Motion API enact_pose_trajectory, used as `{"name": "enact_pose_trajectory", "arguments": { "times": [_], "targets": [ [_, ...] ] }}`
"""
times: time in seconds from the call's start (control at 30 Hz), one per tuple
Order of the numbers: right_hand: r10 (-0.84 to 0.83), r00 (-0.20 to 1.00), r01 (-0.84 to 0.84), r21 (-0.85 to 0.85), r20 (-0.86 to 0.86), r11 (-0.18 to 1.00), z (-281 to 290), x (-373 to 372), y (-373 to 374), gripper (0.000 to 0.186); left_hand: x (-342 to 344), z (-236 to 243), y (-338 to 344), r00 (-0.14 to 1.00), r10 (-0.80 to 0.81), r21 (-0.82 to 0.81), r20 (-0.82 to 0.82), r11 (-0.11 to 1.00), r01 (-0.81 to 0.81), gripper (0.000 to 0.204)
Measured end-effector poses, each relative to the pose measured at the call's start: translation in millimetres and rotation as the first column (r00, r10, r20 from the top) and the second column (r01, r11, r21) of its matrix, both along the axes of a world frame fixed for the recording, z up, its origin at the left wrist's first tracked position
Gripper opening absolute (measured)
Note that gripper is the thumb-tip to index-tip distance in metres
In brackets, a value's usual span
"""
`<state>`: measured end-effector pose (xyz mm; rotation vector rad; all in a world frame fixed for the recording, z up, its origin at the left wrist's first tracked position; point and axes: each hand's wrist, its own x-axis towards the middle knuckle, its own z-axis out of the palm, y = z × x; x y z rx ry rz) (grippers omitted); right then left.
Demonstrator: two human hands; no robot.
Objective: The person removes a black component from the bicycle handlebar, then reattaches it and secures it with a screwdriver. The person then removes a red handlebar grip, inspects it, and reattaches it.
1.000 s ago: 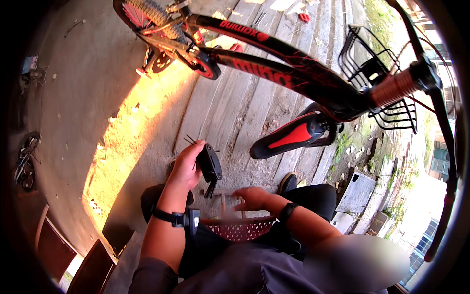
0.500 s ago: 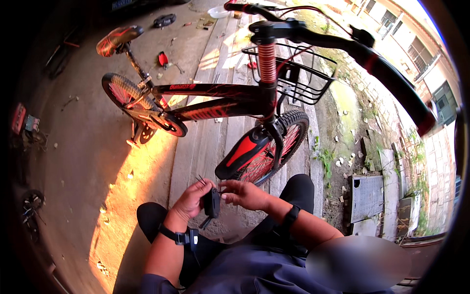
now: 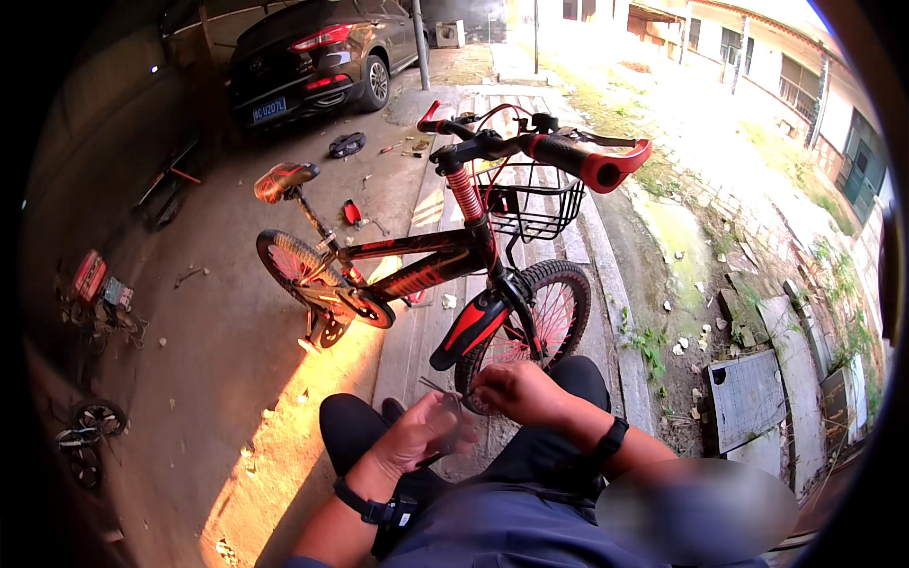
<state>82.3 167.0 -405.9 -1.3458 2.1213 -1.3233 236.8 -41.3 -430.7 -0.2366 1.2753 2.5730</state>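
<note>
In front of my lap, my left hand (image 3: pixel 419 437) is closed around a dark folding hex key set (image 3: pixel 453 417), smeared by motion. Thin keys (image 3: pixel 434 384) stick out above the fingers. My right hand (image 3: pixel 523 391) is beside it, fingers bent into a pinch near the front tyre. What those fingertips hold, if anything, is too small to make out. Just beyond both hands stands a black and red bicycle (image 3: pixel 417 273), its front wheel (image 3: pixel 559 312) and red-black front mudguard (image 3: pixel 471 328) nearest to me.
A wire basket (image 3: pixel 535 210) hangs before the handlebar. A red part (image 3: pixel 352 212) and a wrench (image 3: pixel 192 275) lie on the floor to the left. A dark car (image 3: pixel 322 57) is parked at the back. Grey slabs (image 3: pixel 748 398) lie at the right.
The view has tilted up, so the car shows. My right hand has drawn away from the tool into a pinch, and the left hand with the hex key set is now blurred.
</note>
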Motion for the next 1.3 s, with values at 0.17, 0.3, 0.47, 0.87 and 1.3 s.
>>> {"name": "enact_pose_trajectory", "arguments": {
  "times": [0.17, 0.3, 0.47, 0.87, 1.3],
  "targets": [
    [0.011, 0.974, -0.011, 0.002, -0.228, 1.000, 32.8, -14.7, -14.6, 0.017, -29.3, 27.3, -9.9, 0.997, 0.011, -0.400, -0.078, 0.916, -0.041, 0.048],
    [-0.092, 0.991, 0.105, -0.134, 0.101, 0.985, 64.1, -43.4, -1.7, 0.020, -68.4, 83.6, -38.2, 0.996, -0.065, -0.604, -0.068, 0.797, 0.011, 0.053],
    [0.075, 0.825, 0.333, -0.588, 0.560, 0.737, 117.0, -134.5, 30.6, 0.025, -130.0, 227.9, -80.2, 0.896, -0.066, -0.730, -0.440, 0.607, -0.314, 0.076],
    [-0.052, 0.970, 0.224, -0.790, 0.237, 0.571, 160.3, -207.8, 7.7, 0.085, -272.6, 393.1, -14.7, 0.385, -0.843, -0.580, -0.376, -0.110, -0.807, 0.063],
    [-0.093, 0.982, -0.060, -0.741, -0.164, 0.669, 160.3, -232.3, 2.6, 0.046, -292.7, 393.2, 9.1, 0.346, -0.919, -0.564, -0.190, -0.186, -0.805, 0.062]
  ]
}}
